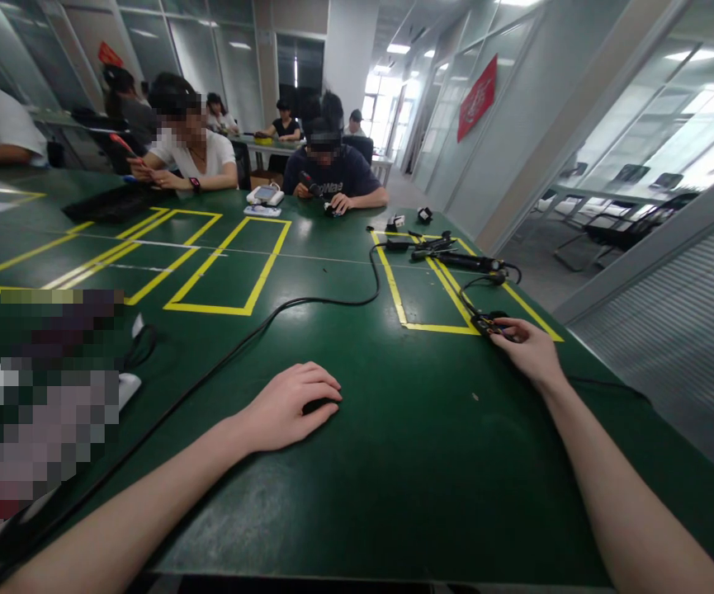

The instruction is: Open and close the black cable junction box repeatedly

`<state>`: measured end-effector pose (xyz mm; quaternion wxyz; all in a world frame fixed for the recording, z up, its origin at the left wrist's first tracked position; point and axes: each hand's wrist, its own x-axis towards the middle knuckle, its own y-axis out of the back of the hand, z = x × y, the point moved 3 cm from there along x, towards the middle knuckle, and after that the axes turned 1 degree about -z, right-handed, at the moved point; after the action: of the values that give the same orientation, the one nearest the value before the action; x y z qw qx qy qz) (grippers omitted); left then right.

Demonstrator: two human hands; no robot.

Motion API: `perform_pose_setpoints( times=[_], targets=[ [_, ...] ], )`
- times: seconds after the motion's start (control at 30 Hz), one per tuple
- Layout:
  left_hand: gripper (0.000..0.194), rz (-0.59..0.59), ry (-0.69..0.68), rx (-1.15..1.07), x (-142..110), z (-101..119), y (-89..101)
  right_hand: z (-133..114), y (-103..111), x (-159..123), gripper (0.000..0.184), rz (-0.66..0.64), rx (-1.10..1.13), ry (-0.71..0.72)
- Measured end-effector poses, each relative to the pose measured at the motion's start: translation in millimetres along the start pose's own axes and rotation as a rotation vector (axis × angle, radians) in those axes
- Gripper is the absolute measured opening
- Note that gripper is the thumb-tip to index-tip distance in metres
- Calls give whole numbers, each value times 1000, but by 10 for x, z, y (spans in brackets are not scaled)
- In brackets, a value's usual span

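My left hand [298,406] rests on the green table [394,462], fingers together and slightly bent, thumb apart from them. A dark gap shows between thumb and fingers; no held thing can be made out there. At the right, my right hand [530,351] pinches a small black device with thin coloured wires [486,322] at a corner of the yellow tape outline. A black cable links this device to a black cylindrical tool [471,261] lying just beyond it. Black clamp-like parts [434,246] lie beside the tool.
A long black cable [282,305] crosses the table from near left to a small black adapter [397,245]. Yellow tape outlines [208,309] mark the surface. Across the table a person in dark clothes [347,169] handles small parts. A black tray [112,202] lies far left.
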<state>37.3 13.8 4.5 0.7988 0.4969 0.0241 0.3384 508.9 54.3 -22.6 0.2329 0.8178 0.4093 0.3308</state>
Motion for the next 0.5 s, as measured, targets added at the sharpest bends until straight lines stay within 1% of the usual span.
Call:
perform_pose_setpoints(
  times=[0.13, 0.2, 0.27, 0.37, 0.5],
  targets=[
    [19, 1, 4, 4, 1, 4, 0, -23, -8, -1, 44, 31, 94, -26],
    [19, -2, 3, 8, -1, 1, -7, -48, 2, -5, 48, 51, 103, -36],
    [19, -2, 3, 10, -6, -5, -14, -76, 21, -13, 51, 90, 94, -27],
    [18, 9, 2, 7, -13, -15, -19, -98, 55, -25, 50, 156, 68, -7],
    [16, 18, -2, 6, -14, -18, -18, -41, 105, -16, 47, 221, -56, -13]
  ],
)
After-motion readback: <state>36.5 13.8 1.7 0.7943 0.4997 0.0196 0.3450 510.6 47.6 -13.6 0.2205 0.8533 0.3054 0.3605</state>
